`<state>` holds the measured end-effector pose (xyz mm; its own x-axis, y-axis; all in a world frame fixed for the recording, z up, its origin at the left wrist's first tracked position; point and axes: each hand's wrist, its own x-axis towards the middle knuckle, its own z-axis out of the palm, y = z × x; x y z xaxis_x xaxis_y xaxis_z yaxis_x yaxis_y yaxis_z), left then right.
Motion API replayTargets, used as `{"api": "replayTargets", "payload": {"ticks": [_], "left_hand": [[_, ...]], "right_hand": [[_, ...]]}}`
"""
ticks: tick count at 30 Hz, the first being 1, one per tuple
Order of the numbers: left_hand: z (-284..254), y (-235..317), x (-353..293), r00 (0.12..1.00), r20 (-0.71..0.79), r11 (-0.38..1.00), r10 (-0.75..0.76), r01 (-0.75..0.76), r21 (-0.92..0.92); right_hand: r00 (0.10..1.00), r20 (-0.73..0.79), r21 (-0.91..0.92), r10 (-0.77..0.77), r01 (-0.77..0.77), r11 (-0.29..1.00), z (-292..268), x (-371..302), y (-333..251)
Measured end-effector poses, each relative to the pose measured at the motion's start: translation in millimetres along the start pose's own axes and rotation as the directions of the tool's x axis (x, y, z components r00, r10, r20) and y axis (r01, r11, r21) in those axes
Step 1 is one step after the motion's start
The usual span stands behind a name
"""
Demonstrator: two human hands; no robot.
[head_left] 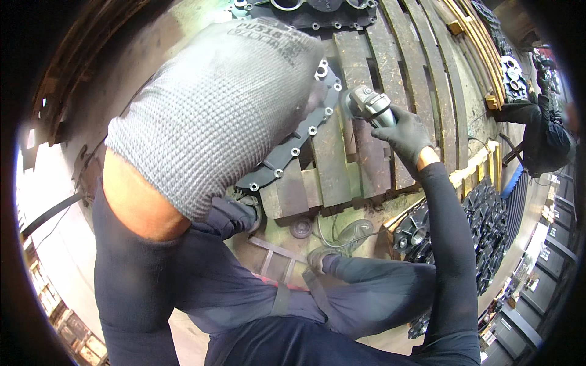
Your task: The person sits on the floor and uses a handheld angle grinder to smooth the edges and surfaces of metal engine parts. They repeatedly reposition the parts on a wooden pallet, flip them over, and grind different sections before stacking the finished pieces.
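Note:
My left hand (223, 104), in a grey knit glove, is raised close to the camera and fills the upper left. Its fingers are out of sight. Behind it, partly covered, a dark metal cover casting (282, 161) with bolt bosses along its rim lies on a wooden pallet (336, 171). In a dark glove, my right hand (408, 135) grips an angle grinder (375, 108) by its body. The grinder's head points left, above the pallet slats and just right of the casting.
A second casting (317, 17) lies at the pallet's far end. On the right, a crate (455, 226) holds several dark castings, and a person (546, 137) in dark clothes is beyond it. Below the pallet, a cable (326, 238) and a round disc (301, 229) lie near my feet.

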<state>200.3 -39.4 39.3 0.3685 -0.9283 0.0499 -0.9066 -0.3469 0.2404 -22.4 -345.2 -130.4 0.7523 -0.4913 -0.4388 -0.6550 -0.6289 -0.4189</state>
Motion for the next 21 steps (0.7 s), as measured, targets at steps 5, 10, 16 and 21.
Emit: {"api": "replayTargets", "payload": {"ticks": [5, 10, 16, 21], "left_hand": [[-1, 9, 1, 1.000, -0.009, 0.999, 0.004, -0.004, 0.037], [-7, 13, 8, 0.999, 0.033, 0.999, 0.001, -0.003, 0.039], [-3, 15, 12, 0.998, 0.061, 1.000, -0.026, 0.027, -0.007], [-5, 16, 13, 0.997, 0.063, 0.999, -0.036, 0.036, -0.008]], "right_hand": [[0.999, -0.014, -0.100, -0.031, 0.029, 0.995, -7, 16, -9], [0.999, 0.008, -0.167, -0.035, 0.036, 0.985, -9, 28, -10], [0.999, -0.009, -0.183, -0.032, 0.030, 0.983, -10, 34, -18], [0.999, 0.014, -0.217, -0.049, 0.050, 0.975, -11, 34, -27]]}}
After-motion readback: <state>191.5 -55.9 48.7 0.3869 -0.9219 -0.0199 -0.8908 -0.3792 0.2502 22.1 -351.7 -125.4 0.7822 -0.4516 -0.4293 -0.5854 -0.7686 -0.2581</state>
